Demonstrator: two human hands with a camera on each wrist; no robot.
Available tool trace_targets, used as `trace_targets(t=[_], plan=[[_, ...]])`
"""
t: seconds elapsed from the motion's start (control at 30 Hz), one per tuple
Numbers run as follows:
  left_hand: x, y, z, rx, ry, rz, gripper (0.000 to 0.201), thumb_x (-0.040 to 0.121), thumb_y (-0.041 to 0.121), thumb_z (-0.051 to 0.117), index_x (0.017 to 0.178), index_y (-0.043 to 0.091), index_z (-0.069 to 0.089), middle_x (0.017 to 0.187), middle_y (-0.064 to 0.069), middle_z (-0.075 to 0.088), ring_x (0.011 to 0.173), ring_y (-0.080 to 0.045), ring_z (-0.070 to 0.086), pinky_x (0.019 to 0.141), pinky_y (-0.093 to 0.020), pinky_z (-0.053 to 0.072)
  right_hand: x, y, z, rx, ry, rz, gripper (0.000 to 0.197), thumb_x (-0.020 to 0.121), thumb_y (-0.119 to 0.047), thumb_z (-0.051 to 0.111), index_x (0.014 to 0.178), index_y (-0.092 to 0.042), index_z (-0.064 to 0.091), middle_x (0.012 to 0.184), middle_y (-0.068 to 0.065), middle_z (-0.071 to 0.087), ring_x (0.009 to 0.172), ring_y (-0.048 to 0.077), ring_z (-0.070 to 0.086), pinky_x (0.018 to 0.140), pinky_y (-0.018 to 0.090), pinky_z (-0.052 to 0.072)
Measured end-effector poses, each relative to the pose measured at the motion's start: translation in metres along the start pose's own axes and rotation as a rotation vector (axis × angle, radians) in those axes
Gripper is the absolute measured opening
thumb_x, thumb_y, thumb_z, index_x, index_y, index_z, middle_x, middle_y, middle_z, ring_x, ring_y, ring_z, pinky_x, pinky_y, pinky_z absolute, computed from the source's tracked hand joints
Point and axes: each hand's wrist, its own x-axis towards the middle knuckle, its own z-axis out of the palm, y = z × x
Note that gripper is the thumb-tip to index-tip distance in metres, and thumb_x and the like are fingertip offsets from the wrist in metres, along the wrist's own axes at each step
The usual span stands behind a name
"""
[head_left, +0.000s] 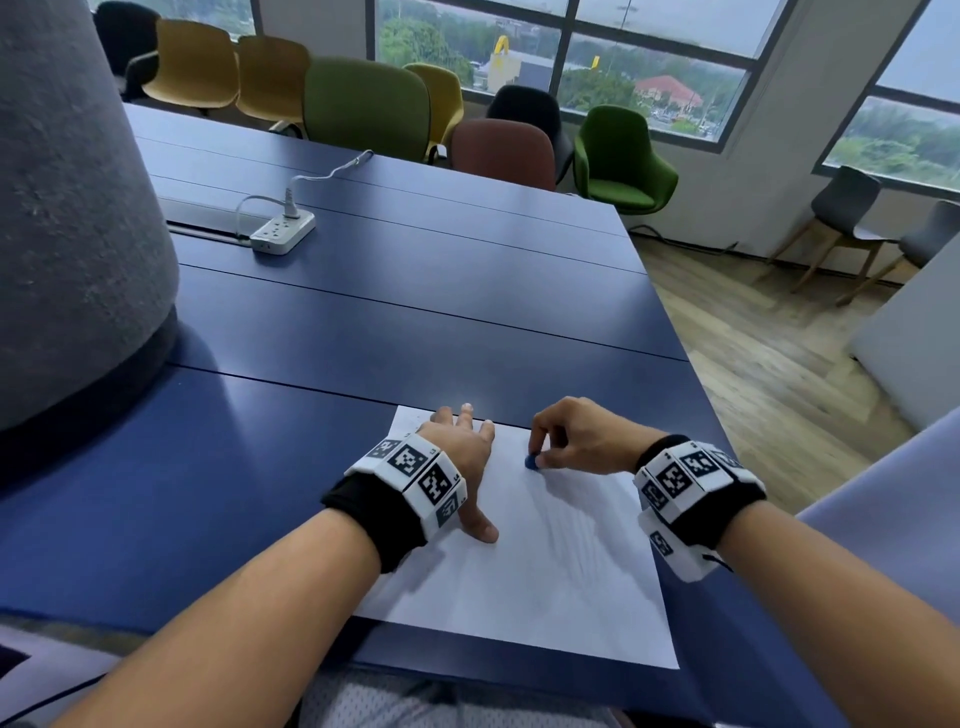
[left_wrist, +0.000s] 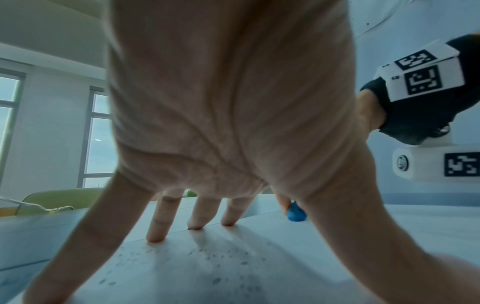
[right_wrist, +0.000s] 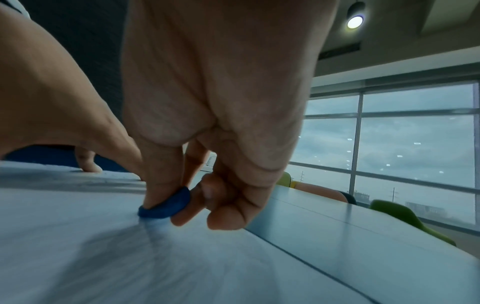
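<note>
A white sheet of paper (head_left: 540, 571) lies on the blue table (head_left: 395, 322) near its front edge. My left hand (head_left: 462, 447) presses flat on the sheet's upper left part, fingers (left_wrist: 158, 226) spread and straight. My right hand (head_left: 566, 436) pinches a small blue eraser (head_left: 533, 462) between thumb and fingers and holds it down on the paper near the top edge. The right wrist view shows the eraser (right_wrist: 166, 205) touching the sheet, with faint grey streaks around it. Grey specks (left_wrist: 207, 255) lie on the paper under my left palm.
A white power strip (head_left: 283, 231) with a cable sits on the table further back. A large grey felt-covered column (head_left: 67, 208) stands at the left. Several chairs (head_left: 363, 109) line the far side by the windows. The table's right edge drops to a wooden floor (head_left: 769, 364).
</note>
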Motion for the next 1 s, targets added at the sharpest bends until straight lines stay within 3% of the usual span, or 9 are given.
trace_targets(t=[0.17,0.33,0.5,0.67,0.83,1.0], plan=[[0.000,0.000,0.000,-0.001,0.003,0.021,0.131,0.063,0.064,0.081,0.157,0.026,-0.001,0.164,-0.015,-0.003,0.147,-0.037,0.010,0.111,-0.046,0.031,0.005,0.006,0.003,0.068,0.099,0.032,0.008,0.082,-0.022,0.073,0.083,-0.015,0.069,0.067,-0.004,0.061,0.057,0.005,0.053,0.055,0.017,0.040],[0.000,0.000,-0.002,-0.003,-0.026,0.028,0.126,0.063,0.063,0.081,0.156,0.038,0.000,0.163,-0.017,-0.006,0.148,-0.039,0.006,0.111,-0.049,0.030,-0.006,0.004,-0.003,0.023,-0.080,-0.020,0.010,0.079,-0.028,0.076,0.083,-0.020,0.073,0.064,-0.010,0.056,0.053,0.002,0.048,0.053,0.014,0.038],[-0.002,0.001,-0.003,-0.009,-0.025,0.026,0.125,0.064,0.061,0.082,0.156,0.038,0.001,0.163,-0.016,-0.007,0.148,-0.039,0.004,0.112,-0.050,0.029,0.003,0.006,0.000,0.059,0.100,-0.010,0.008,0.079,-0.024,0.076,0.083,-0.017,0.072,0.065,-0.007,0.056,0.054,0.004,0.049,0.051,0.012,0.037],[-0.003,0.001,-0.004,-0.007,-0.041,0.020,0.125,0.066,0.061,0.081,0.156,0.039,-0.003,0.163,-0.015,-0.010,0.149,-0.039,0.001,0.112,-0.050,0.028,-0.014,0.002,-0.001,0.055,-0.119,-0.057,0.007,0.078,-0.027,0.078,0.081,-0.022,0.075,0.061,-0.009,0.056,0.052,0.003,0.048,0.052,0.016,0.039],[-0.003,0.001,-0.003,-0.002,-0.028,0.017,0.124,0.067,0.062,0.080,0.156,0.037,-0.002,0.164,-0.014,-0.008,0.148,-0.040,0.003,0.113,-0.049,0.029,-0.004,0.003,0.003,0.079,0.085,-0.045,0.004,0.079,-0.021,0.075,0.077,-0.022,0.071,0.062,-0.009,0.056,0.052,0.003,0.048,0.055,0.016,0.037],[-0.002,0.001,-0.003,0.004,-0.040,0.011,0.125,0.066,0.062,0.080,0.156,0.038,-0.004,0.164,-0.014,-0.010,0.148,-0.040,0.002,0.110,-0.051,0.032,-0.025,-0.003,0.001,0.080,-0.190,-0.084,0.006,0.079,-0.027,0.076,0.083,-0.022,0.074,0.061,-0.009,0.056,0.052,0.003,0.047,0.054,0.017,0.039]])
